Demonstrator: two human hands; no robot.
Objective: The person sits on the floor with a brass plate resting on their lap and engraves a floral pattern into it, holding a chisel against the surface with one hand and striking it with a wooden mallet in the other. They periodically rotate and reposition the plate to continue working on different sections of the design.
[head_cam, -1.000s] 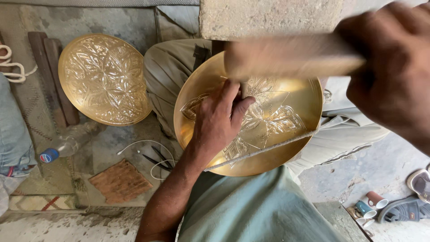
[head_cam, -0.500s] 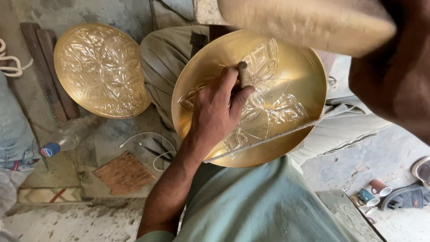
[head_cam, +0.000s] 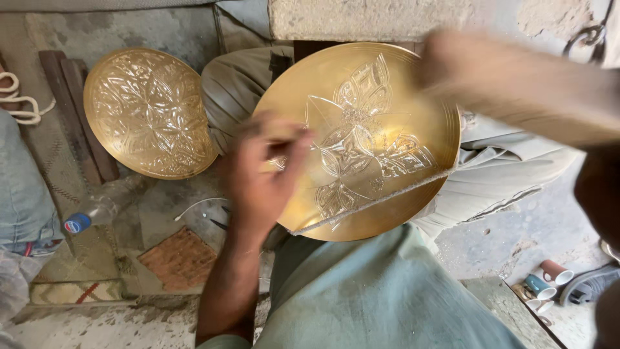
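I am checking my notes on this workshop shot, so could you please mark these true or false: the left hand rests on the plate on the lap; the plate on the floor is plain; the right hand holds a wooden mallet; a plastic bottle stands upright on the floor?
1. The left hand rests on the brass plate on the lap. True; it is blurred and seems to pinch a small tool.
2. The second plate on the floor is plain. False: it is covered with an embossed floral pattern.
3. The right hand holds a wooden mallet. True, though both are blurred.
4. A plastic bottle stands upright. False: it lies on its side.
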